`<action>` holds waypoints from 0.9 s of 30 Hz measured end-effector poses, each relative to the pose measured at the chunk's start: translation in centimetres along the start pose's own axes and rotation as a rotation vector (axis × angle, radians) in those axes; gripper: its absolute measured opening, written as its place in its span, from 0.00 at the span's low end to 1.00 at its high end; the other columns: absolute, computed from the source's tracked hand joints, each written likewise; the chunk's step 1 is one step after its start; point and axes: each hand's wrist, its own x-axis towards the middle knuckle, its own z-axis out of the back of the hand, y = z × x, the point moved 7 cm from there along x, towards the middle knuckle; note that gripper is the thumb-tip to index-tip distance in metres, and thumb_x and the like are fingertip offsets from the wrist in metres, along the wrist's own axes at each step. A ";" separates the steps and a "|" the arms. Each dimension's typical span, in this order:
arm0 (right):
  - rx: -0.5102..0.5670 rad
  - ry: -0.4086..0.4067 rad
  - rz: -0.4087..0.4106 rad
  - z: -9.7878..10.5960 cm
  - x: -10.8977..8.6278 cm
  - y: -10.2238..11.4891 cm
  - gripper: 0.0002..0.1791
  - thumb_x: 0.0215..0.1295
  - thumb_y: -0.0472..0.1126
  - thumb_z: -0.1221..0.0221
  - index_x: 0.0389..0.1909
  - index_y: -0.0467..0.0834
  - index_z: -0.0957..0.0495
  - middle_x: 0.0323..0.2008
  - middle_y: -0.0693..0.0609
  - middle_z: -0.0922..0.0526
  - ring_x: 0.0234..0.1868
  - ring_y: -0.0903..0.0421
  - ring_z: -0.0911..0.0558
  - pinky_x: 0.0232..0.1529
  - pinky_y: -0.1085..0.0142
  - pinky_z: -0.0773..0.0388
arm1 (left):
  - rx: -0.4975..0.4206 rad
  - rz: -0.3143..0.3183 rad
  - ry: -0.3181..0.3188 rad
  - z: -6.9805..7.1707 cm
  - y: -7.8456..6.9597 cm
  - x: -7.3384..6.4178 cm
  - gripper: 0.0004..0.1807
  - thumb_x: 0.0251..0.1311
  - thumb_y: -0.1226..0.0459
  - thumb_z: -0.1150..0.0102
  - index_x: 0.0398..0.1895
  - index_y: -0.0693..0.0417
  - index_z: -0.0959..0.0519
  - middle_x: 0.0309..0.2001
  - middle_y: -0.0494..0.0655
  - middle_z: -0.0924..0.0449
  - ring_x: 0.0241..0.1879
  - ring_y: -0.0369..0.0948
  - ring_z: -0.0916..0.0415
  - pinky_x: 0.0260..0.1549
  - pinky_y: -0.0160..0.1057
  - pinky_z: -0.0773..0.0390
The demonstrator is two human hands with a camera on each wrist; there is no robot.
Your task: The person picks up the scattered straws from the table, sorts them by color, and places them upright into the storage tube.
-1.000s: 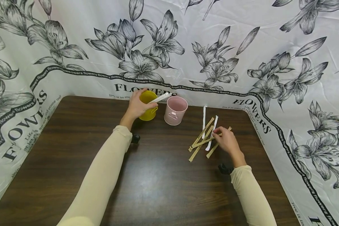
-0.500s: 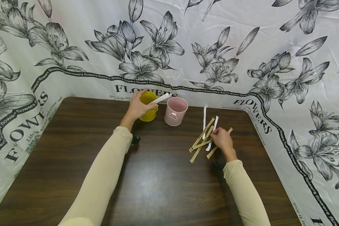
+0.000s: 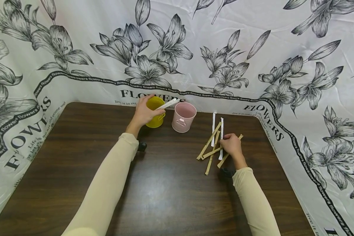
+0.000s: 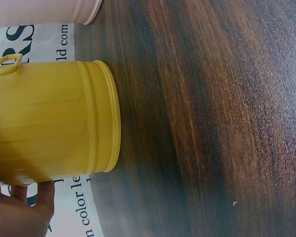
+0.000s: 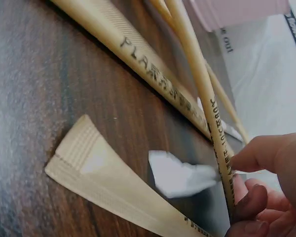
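My left hand (image 3: 143, 113) grips a small yellow metal bucket (image 3: 155, 123), thumb across the near rim. White paper-wrapped straws (image 3: 171, 103) lean out of that bucket to the right, close above the thumb. In the left wrist view the yellow bucket (image 4: 54, 118) stands on the table, fingertips against its side. My right hand (image 3: 232, 145) is over a loose pile of wrapped straws. Its thumb and fingers pinch a brown paper-wrapped straw (image 5: 214, 113), as the right wrist view shows. A white wrapped straw (image 3: 222, 126) runs under the hand; other brown straws (image 3: 209, 141) lie crossed beside it.
A pink bucket (image 3: 183, 123) stands just right of the yellow one. Another white straw (image 3: 213, 126) lies at the pile's far left. The dark wooden table (image 3: 171, 183) meets a white flower-printed cloth (image 3: 194, 78) at the back and sides.
The right hand moved slightly left, then stayed about level. Several straws in the pile shifted and turned, the white one becoming more upright in view. The left hand and buckets keep their places.
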 end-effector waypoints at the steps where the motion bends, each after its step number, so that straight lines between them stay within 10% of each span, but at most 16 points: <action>1: 0.024 -0.004 -0.004 0.1 0.0 -0.1 0.23 0.63 0.43 0.41 0.55 0.33 0.22 0.50 0.32 0.15 0.50 0.37 0.18 0.49 0.52 0.19 | 0.001 -0.001 0.000 0.0 0.0 0.0 0.54 0.47 0.43 0.21 0.78 0.39 0.38 0.78 0.52 0.47 0.77 0.55 0.51 0.74 0.63 0.43; 8: 0.179 -0.057 -0.013 1.3 -0.1 -0.3 0.23 0.68 0.43 0.44 0.59 0.35 0.20 0.49 0.36 0.13 0.43 0.49 0.18 0.37 0.71 0.28 | 0.007 -0.005 0.003 -0.1 -0.1 0.0 0.54 0.47 0.42 0.22 0.78 0.37 0.38 0.79 0.51 0.47 0.77 0.55 0.50 0.74 0.62 0.43; 17: 0.353 -0.206 0.037 3.1 -0.4 1.2 0.13 0.66 0.42 0.39 0.44 0.38 0.19 0.29 0.59 0.22 0.28 0.62 0.28 0.29 0.72 0.32 | 0.008 -0.005 -0.002 -0.1 0.0 0.0 0.53 0.49 0.46 0.21 0.78 0.39 0.39 0.79 0.52 0.47 0.77 0.55 0.51 0.75 0.62 0.44; 27: 0.627 -0.245 0.220 5.4 -2.0 5.9 0.07 0.68 0.39 0.38 0.44 0.41 0.23 0.29 0.65 0.22 0.23 0.69 0.28 0.24 0.76 0.32 | 0.007 0.004 0.008 -0.1 0.1 0.0 0.54 0.49 0.43 0.22 0.79 0.38 0.39 0.79 0.50 0.49 0.77 0.55 0.52 0.75 0.63 0.45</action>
